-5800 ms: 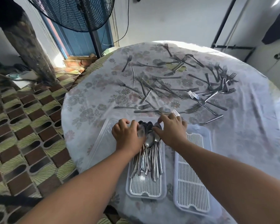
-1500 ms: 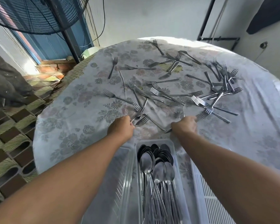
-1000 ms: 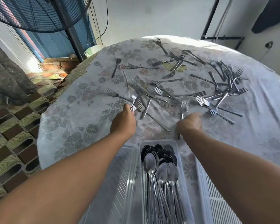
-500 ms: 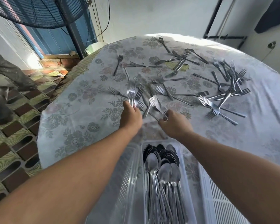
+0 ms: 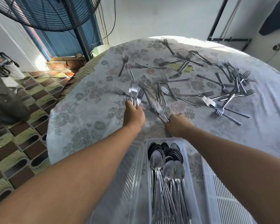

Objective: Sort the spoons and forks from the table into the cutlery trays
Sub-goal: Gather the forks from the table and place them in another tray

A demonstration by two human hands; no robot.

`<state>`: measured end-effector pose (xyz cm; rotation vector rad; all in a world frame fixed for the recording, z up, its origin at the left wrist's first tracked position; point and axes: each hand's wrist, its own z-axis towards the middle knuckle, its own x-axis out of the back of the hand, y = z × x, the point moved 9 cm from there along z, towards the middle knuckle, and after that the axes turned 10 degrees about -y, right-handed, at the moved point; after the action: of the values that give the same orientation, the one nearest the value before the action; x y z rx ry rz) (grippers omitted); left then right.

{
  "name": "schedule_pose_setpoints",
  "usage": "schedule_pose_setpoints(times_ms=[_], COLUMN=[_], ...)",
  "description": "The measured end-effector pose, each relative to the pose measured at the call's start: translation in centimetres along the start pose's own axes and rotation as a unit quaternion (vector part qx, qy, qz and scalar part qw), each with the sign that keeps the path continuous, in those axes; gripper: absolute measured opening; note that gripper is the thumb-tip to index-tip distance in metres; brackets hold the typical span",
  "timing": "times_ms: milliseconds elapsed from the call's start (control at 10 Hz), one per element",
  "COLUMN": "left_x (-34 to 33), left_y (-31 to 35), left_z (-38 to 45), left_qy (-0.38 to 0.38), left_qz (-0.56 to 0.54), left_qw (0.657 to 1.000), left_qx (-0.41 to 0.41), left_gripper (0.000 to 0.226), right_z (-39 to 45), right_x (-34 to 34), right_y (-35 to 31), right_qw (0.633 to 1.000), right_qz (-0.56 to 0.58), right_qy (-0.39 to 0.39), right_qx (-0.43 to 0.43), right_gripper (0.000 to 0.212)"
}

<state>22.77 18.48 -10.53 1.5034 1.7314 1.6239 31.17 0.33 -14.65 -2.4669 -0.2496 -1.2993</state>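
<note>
Arms reach forward, left hand and right hand each gripping forks.

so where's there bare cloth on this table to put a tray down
Bare tablecloth lies left of the left hand, out to the table's edge. A second free patch runs along the right edge, past the fork pile. The middle and far side are crowded with scattered forks, and the spoon tray fills the near edge.
</note>
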Motion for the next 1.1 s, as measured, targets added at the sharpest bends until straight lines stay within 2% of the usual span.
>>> schedule_pose_setpoints(times_ms=[100, 200, 300, 400, 500, 600, 700, 800, 900, 1000, 1100], left_x=[-0.4, -1.2, -2.1, -3.4, -5.7, -7.6, -9.9, -12.6, -15.5, -17.5, -19.3], left_y=[0.5, 1.0, 2.0, 3.0, 4.5, 5.5, 7.4, 7.4, 5.9, 4.0, 2.4], left_z=[-0.4, -0.9, -1.6, -2.9, -4.6, -5.9, -9.0, -12.5, -16.0, -19.3, -22.2], left_qy=[-0.001, -0.008, -0.013, -0.020, -0.042, -0.046, -0.041, -0.063, -0.073, -0.075, -0.087], left_qz=[-0.021, -0.035, -0.044, -0.083, -0.119, -0.126, -0.114, -0.113, -0.066, -0.016, -0.006], left_qw=[1.000, 0.999, 0.999, 0.996, 0.991, 0.990, 0.992, 0.991, 0.994, 0.996, 0.994], left_qx=[0.001, 0.004, 0.009, 0.035, 0.043, 0.040, 0.026, 0.029, 0.038, 0.048, 0.060], left_gripper=[0.021, 0.022, 0.027, 0.040, 0.055, 0.059, 0.045, 0.040, 0.036, 0.030, 0.034], right_z=[-0.8, -2.2, -3.8, -5.4, -7.5, -10.1, -13.2, -16.1, -19.0, -21.5, -23.6], right_x=[0.4, 2.6, 4.1, 4.6, 4.2, 3.3, 2.0, 0.1, -2.2, -4.8, -6.9], right_y=[-0.2, 0.3, 1.1, 2.8, 5.5, 8.6, 11.2, 13.3, 14.5, 15.2, 16.0], right_qw=[1.000, 0.998, 0.997, 0.995, 0.986, 0.956, 0.901, 0.837, 0.811, 0.801, 0.812], right_qz=[0.008, 0.027, 0.037, 0.078, 0.161, 0.290, 0.430, 0.537, 0.568, 0.583, 0.565], right_qy=[-0.006, 0.056, 0.073, 0.058, 0.041, 0.031, 0.040, 0.092, 0.122, 0.113, 0.130], right_qx=[0.020, 0.021, 0.014, 0.002, -0.017, -0.045, -0.050, -0.055, -0.064, -0.074, -0.070], right_gripper=[0.028, 0.023, 0.023, 0.026, 0.021, 0.019, 0.014, 0.011, 0.015, 0.016, 0.015])
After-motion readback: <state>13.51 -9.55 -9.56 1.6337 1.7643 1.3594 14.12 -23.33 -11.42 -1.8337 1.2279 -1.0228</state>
